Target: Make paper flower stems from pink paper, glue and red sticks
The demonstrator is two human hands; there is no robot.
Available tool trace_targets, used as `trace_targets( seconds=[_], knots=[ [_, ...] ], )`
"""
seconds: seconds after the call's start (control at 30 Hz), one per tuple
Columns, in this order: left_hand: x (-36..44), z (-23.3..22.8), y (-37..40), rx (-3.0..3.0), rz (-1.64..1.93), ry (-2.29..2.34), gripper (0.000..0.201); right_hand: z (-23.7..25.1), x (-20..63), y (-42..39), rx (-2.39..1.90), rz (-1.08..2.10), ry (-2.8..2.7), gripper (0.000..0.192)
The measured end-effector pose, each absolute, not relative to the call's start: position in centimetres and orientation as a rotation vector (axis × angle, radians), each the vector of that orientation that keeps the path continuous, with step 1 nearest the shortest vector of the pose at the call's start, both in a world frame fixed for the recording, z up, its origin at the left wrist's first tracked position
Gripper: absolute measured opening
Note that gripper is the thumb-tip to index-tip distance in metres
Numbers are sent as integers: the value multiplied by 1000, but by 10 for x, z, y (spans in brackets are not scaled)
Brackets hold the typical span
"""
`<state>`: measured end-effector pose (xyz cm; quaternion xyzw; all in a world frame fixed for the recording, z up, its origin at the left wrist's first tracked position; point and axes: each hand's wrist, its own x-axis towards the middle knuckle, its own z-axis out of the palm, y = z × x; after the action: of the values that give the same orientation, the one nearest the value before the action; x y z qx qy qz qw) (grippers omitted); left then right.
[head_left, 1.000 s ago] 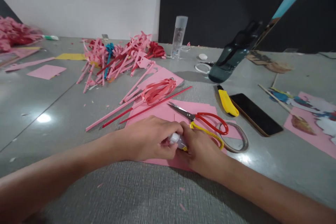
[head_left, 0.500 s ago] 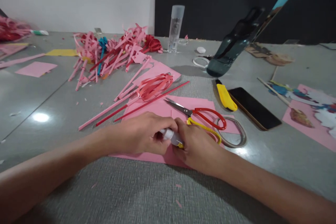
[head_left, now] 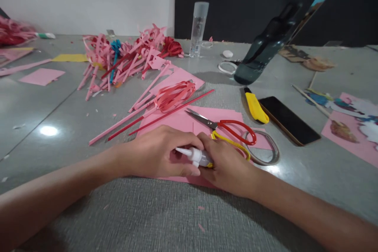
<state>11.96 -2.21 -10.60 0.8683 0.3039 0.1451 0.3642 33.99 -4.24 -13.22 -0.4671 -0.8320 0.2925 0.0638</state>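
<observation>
The left hand has spread its thumb and fingers apart, so the pointy white tip of the small squeeze bottle shows now. The right hand has its fingers clamped on the bottle, over pink paper, beside the scissors.

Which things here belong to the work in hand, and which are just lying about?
Likely in the work:
- small nozzle bottle, in the right hand
- pink sheets
- scissors
- fringed paper stick

Probably just lying about:
- phone
- dark bottle
- clear bottle
</observation>
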Motion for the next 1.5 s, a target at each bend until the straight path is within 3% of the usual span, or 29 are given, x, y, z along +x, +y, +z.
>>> trace_targets(
  seconds=[0.37,0.73,1.0,1.2,1.5],
  knots=[
    [122,-102,-25,2285,257,860,41,-146,338,-49,-1309,655,-2543,39],
    [120,-106,-25,2017,330,837,39,-150,342,-51,-1239,441,-2562,40],
    [125,-118,-31,1766,527,755,32,-148,345,-50,-1262,651,-2363,38],
    [128,-126,-32,1914,768,606,24,-156,347,-43,-1003,727,-2349,10],
    [134,-125,-40,2052,982,461,15,-157,344,-42,-971,830,-2352,8]
  ],
)
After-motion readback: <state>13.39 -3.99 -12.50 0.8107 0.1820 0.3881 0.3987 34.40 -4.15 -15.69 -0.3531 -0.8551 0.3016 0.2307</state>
